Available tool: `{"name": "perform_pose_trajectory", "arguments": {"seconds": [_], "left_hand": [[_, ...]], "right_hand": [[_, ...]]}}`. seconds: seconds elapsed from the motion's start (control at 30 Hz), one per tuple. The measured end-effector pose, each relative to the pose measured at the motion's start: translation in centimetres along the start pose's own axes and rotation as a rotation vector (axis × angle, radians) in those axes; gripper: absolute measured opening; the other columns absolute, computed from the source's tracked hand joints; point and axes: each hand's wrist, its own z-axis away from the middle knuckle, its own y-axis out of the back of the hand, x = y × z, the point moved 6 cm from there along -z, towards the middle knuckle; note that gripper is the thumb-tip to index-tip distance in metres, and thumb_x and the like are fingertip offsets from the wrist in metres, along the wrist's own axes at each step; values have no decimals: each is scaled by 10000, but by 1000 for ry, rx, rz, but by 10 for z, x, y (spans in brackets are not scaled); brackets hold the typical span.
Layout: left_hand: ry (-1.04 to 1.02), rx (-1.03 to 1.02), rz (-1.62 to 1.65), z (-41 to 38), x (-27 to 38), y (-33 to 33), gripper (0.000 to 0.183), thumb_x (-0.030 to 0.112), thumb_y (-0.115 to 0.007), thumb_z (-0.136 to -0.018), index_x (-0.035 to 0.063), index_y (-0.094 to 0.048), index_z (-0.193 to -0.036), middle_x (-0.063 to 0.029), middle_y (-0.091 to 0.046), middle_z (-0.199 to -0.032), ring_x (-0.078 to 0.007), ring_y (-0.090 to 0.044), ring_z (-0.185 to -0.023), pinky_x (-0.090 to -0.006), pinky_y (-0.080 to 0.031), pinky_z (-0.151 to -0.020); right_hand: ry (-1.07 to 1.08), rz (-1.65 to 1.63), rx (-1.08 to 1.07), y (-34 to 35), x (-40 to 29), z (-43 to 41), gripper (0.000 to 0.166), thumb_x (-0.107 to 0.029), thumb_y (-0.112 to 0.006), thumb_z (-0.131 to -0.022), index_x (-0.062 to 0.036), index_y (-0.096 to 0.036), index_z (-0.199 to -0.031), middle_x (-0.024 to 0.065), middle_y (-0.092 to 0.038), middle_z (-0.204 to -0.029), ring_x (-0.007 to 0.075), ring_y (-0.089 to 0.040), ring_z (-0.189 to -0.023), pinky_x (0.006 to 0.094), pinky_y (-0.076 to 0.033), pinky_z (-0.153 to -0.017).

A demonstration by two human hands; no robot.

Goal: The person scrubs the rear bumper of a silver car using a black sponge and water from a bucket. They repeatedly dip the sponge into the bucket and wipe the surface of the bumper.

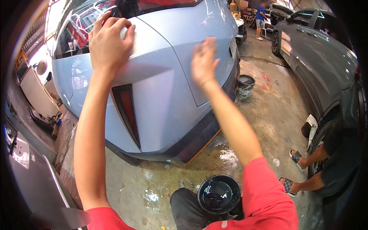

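My left hand [110, 43] is curled around a pale pad [124, 33], mostly hidden by the fingers, against the upper rear corner of a light blue car [161, 106]. Below that wrist is a narrow red tail light [126, 107] with a black surround. My right hand [204, 61], blurred, lies over the panel to the right of a curved seam, thumb apart from the fingers. I see nothing in it. A black basin [201, 205] holding dark water stands on the floor beside my knee, and something lies submerged in it.
A dirty bucket [245, 93] stands right of the bumper. A grey car [313, 51] with a bare patch is parked at right. Near its wheel are a person's sandalled feet [296, 161]. Another person [260, 18] stands far back. The concrete floor [258, 123] is wet in places.
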Motion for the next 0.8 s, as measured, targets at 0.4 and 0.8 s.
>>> {"name": "perform_pose_trajectory", "arguments": {"seconds": [0.4,0.8], "left_hand": [[6,-2,-26,-2,11,-9,208,351,-645,-909,178,-740,-974,2,-688,-1158,-248,-471,-1324,-480,-379,-1058],[84,-28,40,-13,33,15,113,164,-692,-818,53,-700,-836,-132,-676,-985,-362,-545,-1190,-441,-411,-1039]], "right_hand": [[423,183,-194,3,81,125,751,-373,-371,-1037,-80,57,-1582,211,104,-1638,408,83,-1509,642,89,-1143],[878,226,-292,9,94,113,766,-302,-569,-921,-132,-218,-1580,85,-144,-1658,291,-98,-1534,674,50,-1142]]}}
